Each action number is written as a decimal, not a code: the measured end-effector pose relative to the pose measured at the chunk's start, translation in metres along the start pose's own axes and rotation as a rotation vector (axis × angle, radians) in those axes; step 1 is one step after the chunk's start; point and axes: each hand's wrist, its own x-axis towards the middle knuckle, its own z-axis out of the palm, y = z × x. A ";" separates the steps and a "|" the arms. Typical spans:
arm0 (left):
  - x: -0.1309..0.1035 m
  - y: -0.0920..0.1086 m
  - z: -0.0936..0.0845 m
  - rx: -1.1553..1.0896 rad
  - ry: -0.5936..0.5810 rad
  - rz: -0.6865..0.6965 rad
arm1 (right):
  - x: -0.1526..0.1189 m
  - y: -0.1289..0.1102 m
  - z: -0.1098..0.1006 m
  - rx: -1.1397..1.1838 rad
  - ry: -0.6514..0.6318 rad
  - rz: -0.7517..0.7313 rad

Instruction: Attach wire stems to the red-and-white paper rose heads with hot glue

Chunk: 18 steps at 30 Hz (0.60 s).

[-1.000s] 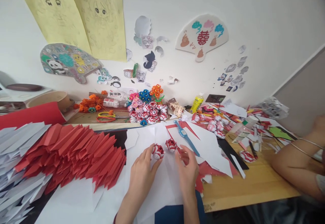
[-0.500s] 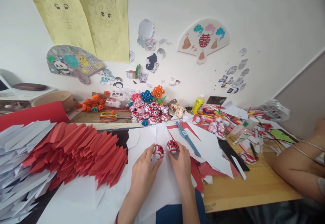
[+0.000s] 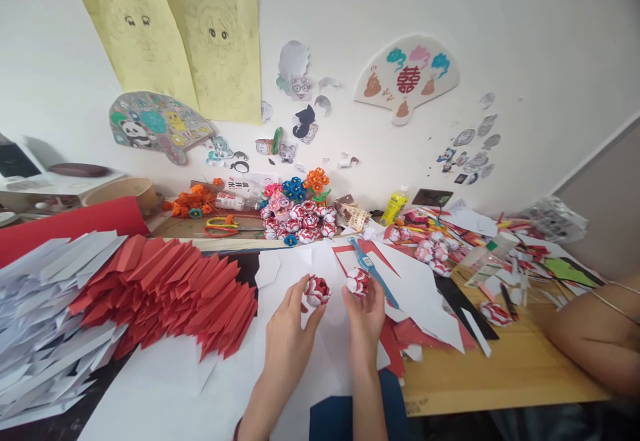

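Between the thumb and fingers of my left hand (image 3: 293, 321) is a red and white paper flower (image 3: 318, 290), its red centre tipped toward the right. My right hand (image 3: 366, 311) grips a second red and white flower (image 3: 358, 282) by its side, with the outer white petals showing. The two flowers are a small distance apart, over white paper sheets (image 3: 330, 348). Just beyond my right hand lies a blue watch-like strap (image 3: 373, 269) on the sheets.
Folded red strips (image 3: 175, 288) and white strips (image 3: 55, 321) pile up at the left. Finished flowers (image 3: 303, 221) cluster by the wall. Scraps, a yellow bottle (image 3: 395, 206) and a loose flower (image 3: 495, 314) lie rightward. Another person's arm (image 3: 595, 334) rests at the right edge.
Both flowers have turned in my hands; the right one now shows more white petals. My right hand has moved slightly right, and the whole view has shifted a little.
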 end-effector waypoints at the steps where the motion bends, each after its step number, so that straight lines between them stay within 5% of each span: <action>1: -0.002 0.001 -0.001 -0.011 0.017 -0.033 | 0.000 0.001 0.000 -0.022 0.010 0.010; 8: -0.011 -0.017 0.003 -0.189 0.120 -0.261 | -0.002 -0.001 -0.006 -0.285 -0.178 -0.022; 14: -0.011 -0.021 0.004 -0.194 0.183 -0.254 | -0.009 -0.014 -0.002 -0.216 -0.377 -0.099; 18: -0.009 -0.020 0.004 -0.202 0.200 -0.261 | -0.010 -0.011 -0.020 -0.319 -0.107 -0.149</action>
